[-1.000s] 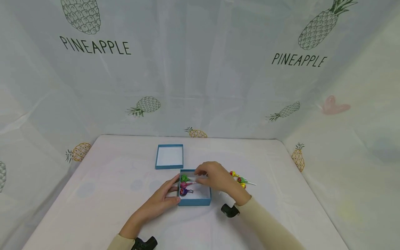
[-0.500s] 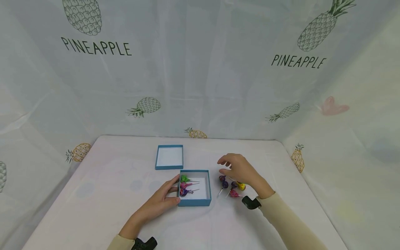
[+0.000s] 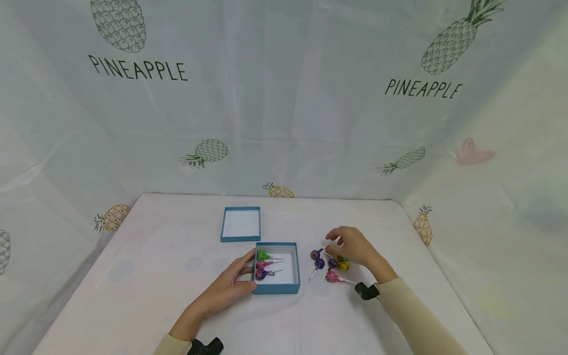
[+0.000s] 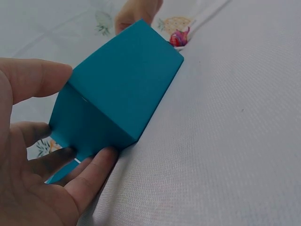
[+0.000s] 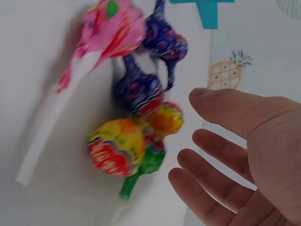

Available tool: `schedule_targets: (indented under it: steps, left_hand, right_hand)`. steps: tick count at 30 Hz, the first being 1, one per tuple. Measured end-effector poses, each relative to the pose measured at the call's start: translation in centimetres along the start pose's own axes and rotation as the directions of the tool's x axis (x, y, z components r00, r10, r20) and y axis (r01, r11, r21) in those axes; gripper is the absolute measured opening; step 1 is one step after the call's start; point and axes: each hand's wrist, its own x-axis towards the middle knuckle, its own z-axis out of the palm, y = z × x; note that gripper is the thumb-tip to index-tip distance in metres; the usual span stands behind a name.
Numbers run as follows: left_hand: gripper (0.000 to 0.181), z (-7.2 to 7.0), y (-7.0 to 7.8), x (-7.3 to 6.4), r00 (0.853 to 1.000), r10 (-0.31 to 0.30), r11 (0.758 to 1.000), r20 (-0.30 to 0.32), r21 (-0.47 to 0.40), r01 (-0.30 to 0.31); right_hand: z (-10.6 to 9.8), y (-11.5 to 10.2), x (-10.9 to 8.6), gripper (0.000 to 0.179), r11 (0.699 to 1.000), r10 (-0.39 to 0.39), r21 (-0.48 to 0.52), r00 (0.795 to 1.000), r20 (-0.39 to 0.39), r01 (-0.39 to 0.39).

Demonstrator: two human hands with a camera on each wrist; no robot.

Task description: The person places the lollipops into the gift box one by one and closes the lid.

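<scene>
My left hand point(image 3: 230, 283) holds the blue open box point(image 3: 277, 289) at its left side, thumb at the near corner and fingers along the wall. Inside the box, a green lollipop point(image 3: 263, 254), a pink lollipop point(image 3: 262, 264) and a purple lollipop point(image 3: 261, 274) lie in a column, sticks pointing right. My right hand point(image 3: 352, 246) hovers over the loose lollipops right of the box, fingers apart with nothing between them. In the right wrist view, a pink lollipop point(image 5: 115, 28), a yellow-and-red lollipop point(image 5: 117, 147), a green-wrapped one point(image 5: 153, 155) and several purple ones point(image 5: 138, 92) lie close together.
A blue box lid point(image 3: 241, 239), white inside, lies behind the box, slightly to its left. White cloth covers the table point(image 3: 155, 276). A pineapple-print curtain point(image 3: 284, 98) hangs behind and on both sides.
My right hand has moved from over the box to the right, then down and slightly further right over the loose lollipops. My left hand and the box have stayed in place.
</scene>
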Motion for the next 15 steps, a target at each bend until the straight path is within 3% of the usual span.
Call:
schedule_targets:
  steps: [15]
  left_hand:
    - [0.084, 0.0, 0.1, -0.1, 1.000, 0.011, 1.000, -0.001, 0.013, -0.011]
  right_hand:
    - [1.4, 2.5, -0.1, 0.017, 0.999, 0.040, 0.015, 0.999, 0.019, -0.040]
